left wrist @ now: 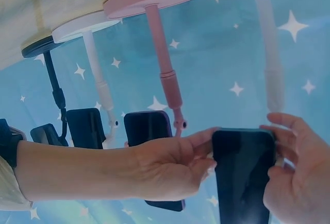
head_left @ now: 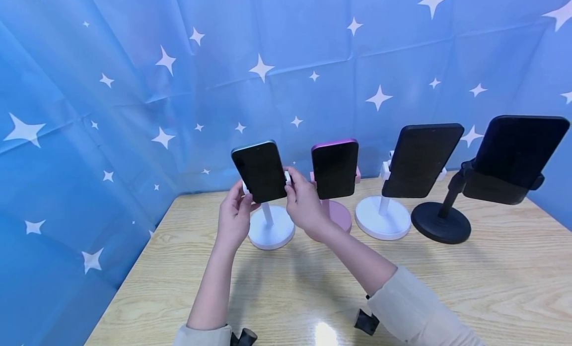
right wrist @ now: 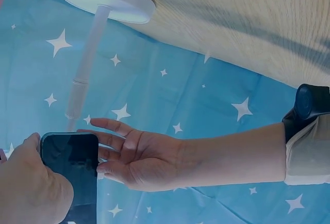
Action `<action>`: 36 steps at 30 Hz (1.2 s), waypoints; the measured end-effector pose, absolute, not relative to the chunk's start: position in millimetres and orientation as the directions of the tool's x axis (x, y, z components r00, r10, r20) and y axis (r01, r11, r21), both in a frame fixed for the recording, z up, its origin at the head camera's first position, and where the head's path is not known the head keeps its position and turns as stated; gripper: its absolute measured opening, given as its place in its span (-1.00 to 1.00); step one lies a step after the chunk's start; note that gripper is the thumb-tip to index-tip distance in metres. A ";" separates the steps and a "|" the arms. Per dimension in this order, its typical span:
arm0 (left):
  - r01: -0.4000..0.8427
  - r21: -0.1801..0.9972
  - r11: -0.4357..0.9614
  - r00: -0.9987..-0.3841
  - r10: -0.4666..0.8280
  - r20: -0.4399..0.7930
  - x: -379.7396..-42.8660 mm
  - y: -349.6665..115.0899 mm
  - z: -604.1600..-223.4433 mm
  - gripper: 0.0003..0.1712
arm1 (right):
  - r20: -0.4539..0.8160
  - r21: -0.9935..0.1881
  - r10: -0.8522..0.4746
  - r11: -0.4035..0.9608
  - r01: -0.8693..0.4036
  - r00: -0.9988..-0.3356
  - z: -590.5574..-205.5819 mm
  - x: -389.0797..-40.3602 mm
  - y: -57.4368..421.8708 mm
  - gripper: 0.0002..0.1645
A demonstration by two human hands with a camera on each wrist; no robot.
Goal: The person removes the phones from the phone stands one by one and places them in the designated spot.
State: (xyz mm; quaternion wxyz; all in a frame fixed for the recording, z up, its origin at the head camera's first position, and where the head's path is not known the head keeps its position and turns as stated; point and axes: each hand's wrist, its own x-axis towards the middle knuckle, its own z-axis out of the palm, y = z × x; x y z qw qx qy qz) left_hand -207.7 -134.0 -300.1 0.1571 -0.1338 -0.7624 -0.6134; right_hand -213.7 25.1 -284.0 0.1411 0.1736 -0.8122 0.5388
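A pale wood-grain desk point(head_left: 152, 286) stands against a blue drape point(head_left: 304, 103) scattered with white stars, a patch of glare on its near side. In the head view, four stands line up on the desk, each bearing a dark-screened device. At far left, a white phone stand point(head_left: 271, 229) carries a teal-edged phone point(head_left: 260, 171), tilted, between its side clamps; a left hand point(head_left: 234, 214) and a right hand point(head_left: 307, 199), fingers bent, pinch the clamps at either side. Beside it, a pink stand point(head_left: 341, 217) holds a pink-edged phone point(head_left: 335, 167); then come a second white stand point(head_left: 383, 219) and a black stand point(head_left: 440, 224), each clamping a black device.

From the left wrist, the scene appears upside down, stand bases on the desk along the top, both hands closed in at the teal-edged phone's sides.

From the right wrist, also inverted, a shadow crosses the desk and the left fingers reach behind the phone's edge.
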 end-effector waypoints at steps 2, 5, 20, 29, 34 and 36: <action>0.394 0.895 0.207 -0.915 0.003 0.403 -206.7 -134.0 -300.5 -0.56 | 0.459 -0.789 -0.138 0.391 -0.474 -0.877 -285.2 -213.2 26.0 -0.53; 0.395 0.896 0.204 -0.915 -0.002 0.404 -205.3 -133.9 -301.0 -0.55 | 0.480 -0.771 -0.146 0.401 -0.495 -0.865 -286.2 -212.4 27.5 -0.54; 0.470 0.862 0.187 -0.879 0.009 0.477 -194.9 -137.4 -304.3 -0.54 | 0.542 -0.715 -0.218 0.388 -0.581 -0.812 -287.9 -204.7 36.0 -0.60; 0.495 0.849 0.187 -0.868 0.052 0.494 -185.3 -141.1 -304.5 -0.55 | 0.621 -0.650 -0.248 0.367 -0.665 -0.743 -289.8 -195.6 42.7 -0.62; 0.507 0.851 0.135 -0.862 0.070 0.503 -177.9 -140.9 -303.8 -0.54 | 0.647 -0.633 -0.257 0.343 -0.694 -0.718 -288.8 -185.8 46.6 -0.62; 0.509 0.851 0.130 -0.860 0.079 0.503 -174.3 -140.4 -302.5 -0.53 | 0.657 -0.629 -0.259 0.329 -0.704 -0.708 -288.7 -182.0 48.6 -0.61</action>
